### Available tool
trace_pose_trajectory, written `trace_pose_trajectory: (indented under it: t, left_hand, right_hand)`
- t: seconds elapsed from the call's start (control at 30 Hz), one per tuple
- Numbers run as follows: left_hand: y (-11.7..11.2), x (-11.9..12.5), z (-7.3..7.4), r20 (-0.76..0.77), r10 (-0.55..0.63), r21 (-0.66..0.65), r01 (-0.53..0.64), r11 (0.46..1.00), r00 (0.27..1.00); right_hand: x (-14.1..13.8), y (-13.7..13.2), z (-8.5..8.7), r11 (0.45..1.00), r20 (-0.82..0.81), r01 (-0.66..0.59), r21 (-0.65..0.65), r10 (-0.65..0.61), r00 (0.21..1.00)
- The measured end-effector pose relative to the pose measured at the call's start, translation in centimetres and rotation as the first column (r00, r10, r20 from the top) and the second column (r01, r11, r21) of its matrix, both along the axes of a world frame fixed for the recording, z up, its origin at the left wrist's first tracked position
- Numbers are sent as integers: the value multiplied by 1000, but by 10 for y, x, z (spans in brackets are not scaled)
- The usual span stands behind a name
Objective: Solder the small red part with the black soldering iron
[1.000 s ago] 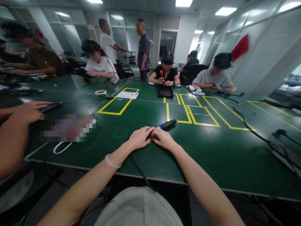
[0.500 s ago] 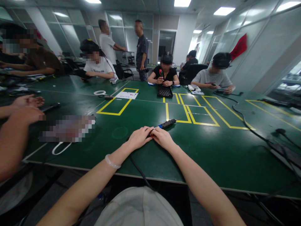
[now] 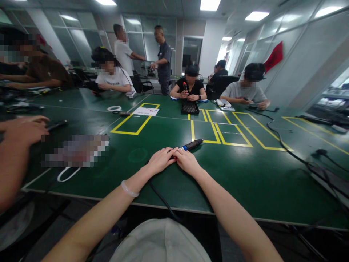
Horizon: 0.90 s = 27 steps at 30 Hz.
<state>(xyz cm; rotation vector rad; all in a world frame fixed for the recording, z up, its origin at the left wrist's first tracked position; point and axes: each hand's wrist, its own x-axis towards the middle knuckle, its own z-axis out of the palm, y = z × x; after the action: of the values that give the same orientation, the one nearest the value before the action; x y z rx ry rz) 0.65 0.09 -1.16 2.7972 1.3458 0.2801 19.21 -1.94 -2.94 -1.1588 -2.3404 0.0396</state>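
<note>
An electric screwdriver (image 3: 194, 144), black with a blue ring and a thin bit, lies on the green table in front of me, its tip pointing away to the right. My left hand (image 3: 161, 160) curls over its handle from the left, with a pale bangle on the wrist. From the other side my right hand (image 3: 187, 161) closes over the same handle. Both sets of fingertips meet on top, hiding much of the grip. A black cable (image 3: 163, 200) runs below my left wrist to the table edge.
Yellow tape rectangles (image 3: 139, 133) mark the green table (image 3: 234, 182). A white paper (image 3: 145, 111), a tape roll (image 3: 114, 108) and a black tray (image 3: 190, 107) lie farther off. A co-worker's hands (image 3: 27, 129) are at left; cables (image 3: 289, 149) cross the right side. Several people sit around.
My hands stay on the screwdriver, almost unmoved. The view shifts slightly. The co-worker's hands at left move left and lower, and a standing person at the back raises an arm.
</note>
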Motion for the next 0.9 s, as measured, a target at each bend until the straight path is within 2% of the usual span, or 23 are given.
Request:
trace_pose_trajectory:
  t: [0.17, 0.3, 0.4, 0.63, 0.77, 0.9]
  left_hand:
    - [3, -2, -2, -12, 17, 18, -17, 1000, 1000]
    - [10, -12, 0, -32, 49, 40, -48, 998, 998]
    - [18, -27, 2, -51, 106, 46, -104, 994, 993]
    - [41, -71, 8, -105, 308, 40, -305, 951, 946]
    - [51, -96, 10, -106, 428, 44, -425, 904, 898]
    - [63, -118, 4, -110, 539, 87, -532, 842, 835]
  right_hand:
    - [8, 3, -1, 989, -212, 87, -116, -111, 971]
    - [13, 7, -2, 956, -208, 196, -218, -242, 948]
    - [14, 8, -3, 937, -208, 233, -260, -290, 934]
    - [15, 12, -10, 942, -392, 86, -323, -216, 894]
    - [18, 18, -16, 919, -520, 11, -394, -233, 822]
    - [21, 25, -21, 901, -584, -42, -432, -244, 774]
